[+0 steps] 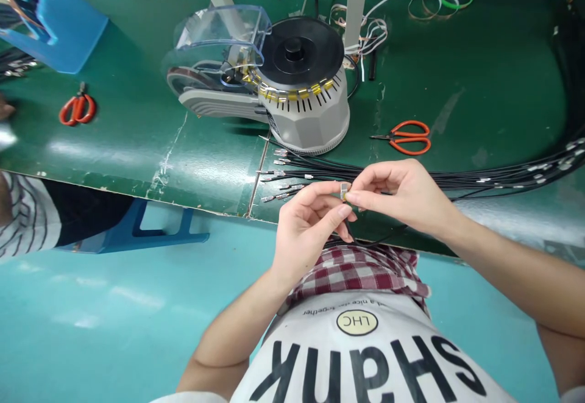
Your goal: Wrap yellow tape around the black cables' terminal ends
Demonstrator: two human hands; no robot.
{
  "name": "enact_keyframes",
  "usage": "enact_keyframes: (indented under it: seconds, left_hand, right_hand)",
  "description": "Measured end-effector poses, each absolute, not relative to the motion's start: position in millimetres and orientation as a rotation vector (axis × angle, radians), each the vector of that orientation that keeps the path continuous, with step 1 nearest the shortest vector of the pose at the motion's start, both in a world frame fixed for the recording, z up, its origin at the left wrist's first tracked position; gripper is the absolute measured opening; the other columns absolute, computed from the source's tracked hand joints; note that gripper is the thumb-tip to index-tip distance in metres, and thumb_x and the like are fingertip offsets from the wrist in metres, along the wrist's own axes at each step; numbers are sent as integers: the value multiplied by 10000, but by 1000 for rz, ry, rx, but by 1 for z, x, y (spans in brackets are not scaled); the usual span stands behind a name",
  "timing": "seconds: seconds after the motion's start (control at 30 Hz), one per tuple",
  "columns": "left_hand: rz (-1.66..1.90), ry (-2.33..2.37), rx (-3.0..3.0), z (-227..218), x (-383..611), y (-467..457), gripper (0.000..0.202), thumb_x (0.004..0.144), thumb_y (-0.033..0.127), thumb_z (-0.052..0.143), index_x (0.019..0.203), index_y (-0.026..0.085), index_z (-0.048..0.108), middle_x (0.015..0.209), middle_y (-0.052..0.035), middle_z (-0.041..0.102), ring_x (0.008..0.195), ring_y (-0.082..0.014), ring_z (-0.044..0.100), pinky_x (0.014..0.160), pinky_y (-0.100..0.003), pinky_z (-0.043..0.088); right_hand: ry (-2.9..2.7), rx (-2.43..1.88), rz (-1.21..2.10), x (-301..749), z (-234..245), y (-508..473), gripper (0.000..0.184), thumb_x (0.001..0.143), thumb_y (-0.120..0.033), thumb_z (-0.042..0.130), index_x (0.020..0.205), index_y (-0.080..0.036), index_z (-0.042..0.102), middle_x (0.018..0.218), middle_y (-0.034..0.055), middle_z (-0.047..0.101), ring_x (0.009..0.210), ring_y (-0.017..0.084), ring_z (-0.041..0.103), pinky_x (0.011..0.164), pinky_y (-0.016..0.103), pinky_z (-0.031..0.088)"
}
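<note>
My left hand [311, 217] is closed in a pinch on a black cable [350, 230], which hangs down from the fingers. A small silver-white connector [344, 189] stands up at the cable's end, between my two hands. My right hand [400, 196] meets it from the right, with thumb and forefinger closed at the connector. A tiny yellow bit, like tape, shows at the right thumb tip; the fingers hide most of it. Just behind my hands lies a bundle of black cables [450, 180] with silver connector ends.
A round tape dispenser [304, 116] with yellow tape pieces stands behind the cables. Orange-handled scissors [411, 137] lie right, another pair [77, 109] left. A blue holder [82, 31] stands at far left. Near a blue stool [137, 229], another person's striped sleeve [31, 214] shows.
</note>
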State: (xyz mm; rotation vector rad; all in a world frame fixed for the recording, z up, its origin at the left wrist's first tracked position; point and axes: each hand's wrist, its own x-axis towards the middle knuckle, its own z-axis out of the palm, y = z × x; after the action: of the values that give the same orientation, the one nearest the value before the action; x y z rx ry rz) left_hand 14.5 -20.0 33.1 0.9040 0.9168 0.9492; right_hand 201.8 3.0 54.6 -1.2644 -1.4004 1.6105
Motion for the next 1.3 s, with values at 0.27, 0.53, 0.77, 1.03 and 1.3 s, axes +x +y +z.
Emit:
enact_keyframes:
  seconds: [0.27,0.53,0.77,1.03,1.3]
  left_hand:
    - [969,901,927,33,15,-21,266,879,286,751,1102,185,646,778,-19,713,530,-133,647,524,-275,615]
    - [998,903,939,31,18,-23,259,891,278,736,1117,191,644,782,-18,713,546,-135,652,513,-266,610]
    - [1006,935,895,31,22,-19,223,900,361,722,1017,186,648,706,-6,683,501,-123,616,446,-239,567]
    - [996,946,901,30,19,-15,216,939,389,669,1008,185,655,712,-9,688,479,-119,614,456,-237,553]
    - [1029,970,903,28,21,-15,200,943,382,668,993,189,651,712,-8,690,472,-123,609,433,-241,546]
  right_hand:
    - [-1387,-1261,1583,201,55,2,233,791,-403,816,792,-189,726,721,14,722,647,145,655,621,256,521]
    - [-1335,-1277,1541,194,54,-5,280,810,-436,798,774,-180,691,716,28,722,669,165,663,642,280,515]
    - [-1418,-1324,1468,193,55,-4,254,827,-407,781,756,-182,689,696,17,707,661,150,628,634,269,487]
    - [-1510,-1287,1519,199,61,4,203,859,-375,744,780,-190,715,735,11,720,682,142,632,658,253,508]
    - [-1515,-1325,1492,202,60,6,206,854,-387,741,780,-197,720,757,20,722,692,151,630,655,259,508]
